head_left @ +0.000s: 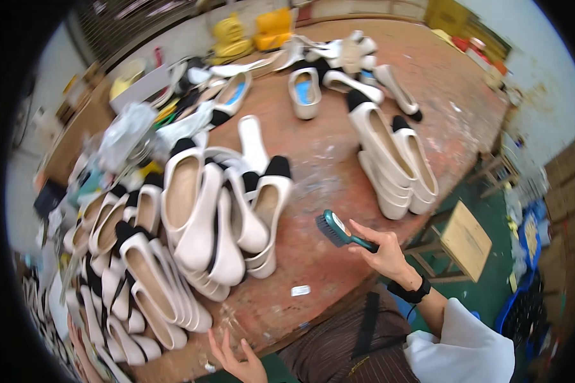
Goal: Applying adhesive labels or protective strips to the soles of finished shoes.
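My right hand grips a green-handled brush with dark bristles, held above the worktable. Empty, with fingers spread, my left hand is at the table's near edge. Just beyond it stands a stack of nested white flats with black toes. A second cluster of these shoes is heaped behind that stack. To the right of the brush, more white shoes are nested together. A small white label-like piece lies between my hands.
Single shoes, some with blue inside, lie toward the far side. Plastic bags and clutter crowd the left. Yellow shoe-shaped pieces stand at the back. A wooden stool is beyond the right edge. What looks like another person's fingers shows at lower left.
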`<act>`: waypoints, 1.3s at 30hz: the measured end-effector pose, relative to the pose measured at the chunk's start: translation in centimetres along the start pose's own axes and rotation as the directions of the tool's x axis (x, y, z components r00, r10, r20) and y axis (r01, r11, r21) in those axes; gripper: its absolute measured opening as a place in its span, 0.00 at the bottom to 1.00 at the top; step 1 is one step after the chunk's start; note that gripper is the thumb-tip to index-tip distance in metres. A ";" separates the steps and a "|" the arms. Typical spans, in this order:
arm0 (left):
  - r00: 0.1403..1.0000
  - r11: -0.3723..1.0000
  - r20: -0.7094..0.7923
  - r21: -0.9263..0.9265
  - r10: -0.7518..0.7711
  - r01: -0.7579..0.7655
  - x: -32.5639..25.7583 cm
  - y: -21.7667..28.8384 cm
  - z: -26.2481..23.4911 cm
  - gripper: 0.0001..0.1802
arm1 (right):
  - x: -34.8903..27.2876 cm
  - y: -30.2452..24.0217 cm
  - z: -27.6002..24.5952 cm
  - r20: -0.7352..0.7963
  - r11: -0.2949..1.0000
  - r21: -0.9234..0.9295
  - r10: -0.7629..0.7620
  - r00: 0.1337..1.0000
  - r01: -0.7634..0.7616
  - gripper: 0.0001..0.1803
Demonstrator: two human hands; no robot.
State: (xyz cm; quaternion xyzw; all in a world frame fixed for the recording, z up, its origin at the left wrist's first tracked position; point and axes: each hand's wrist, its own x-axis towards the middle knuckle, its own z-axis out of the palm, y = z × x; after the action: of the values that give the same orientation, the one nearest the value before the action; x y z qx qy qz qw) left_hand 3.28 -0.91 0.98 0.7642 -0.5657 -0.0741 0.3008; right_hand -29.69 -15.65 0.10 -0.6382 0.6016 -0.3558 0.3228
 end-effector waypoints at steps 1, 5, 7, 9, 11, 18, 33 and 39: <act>1.000 0.994 -0.010 -0.104 0.016 -0.017 0.2 2.0 1.2 0.23 | -0.7 0.5 -1.6 -0.136 0.998 -0.042 -0.053 0.989 0.047 0.29; 0.991 0.964 0.102 -0.260 0.089 -0.060 -0.2 6.0 4.5 0.26 | -0.9 2.0 -8.6 -0.624 0.986 -0.149 -0.036 0.780 -0.073 0.14; 0.956 0.933 0.248 -0.355 0.156 -0.060 0.3 8.5 6.1 0.23 | 0.8 3.1 -12.2 -0.703 0.981 -0.046 0.104 0.703 -0.191 0.13; 0.932 0.894 0.335 -0.447 0.139 0.027 0.3 9.0 7.3 0.23 | 3.0 2.4 -13.6 -0.533 0.898 -0.075 0.331 0.779 -0.433 0.27; 0.853 0.773 0.502 -0.595 0.145 0.219 0.4 10.0 8.8 0.25 | 4.8 2.2 -13.1 -0.385 0.853 -0.203 0.381 0.840 -0.480 0.31; 0.746 0.781 0.612 -0.589 0.263 0.208 1.5 13.1 9.9 0.28 | 7.4 6.2 -12.7 -0.257 0.876 0.089 0.480 0.839 -0.475 0.27; 0.552 0.487 0.819 -0.551 0.158 0.678 3.1 12.3 13.0 0.39 | 1.3 4.7 -10.9 0.186 0.617 0.626 0.477 0.859 -0.478 0.17; 0.427 0.325 0.880 -0.474 0.208 0.818 5.3 18.3 17.8 0.46 | -4.0 2.2 -7.3 0.312 0.564 0.680 0.355 0.881 -0.468 0.23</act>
State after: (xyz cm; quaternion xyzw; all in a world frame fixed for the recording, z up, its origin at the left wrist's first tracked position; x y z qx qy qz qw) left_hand -17.93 -15.66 -2.23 0.4369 -0.2988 -0.7880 0.3143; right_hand -37.16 -11.68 1.92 -0.3167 0.5129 -0.4367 0.6678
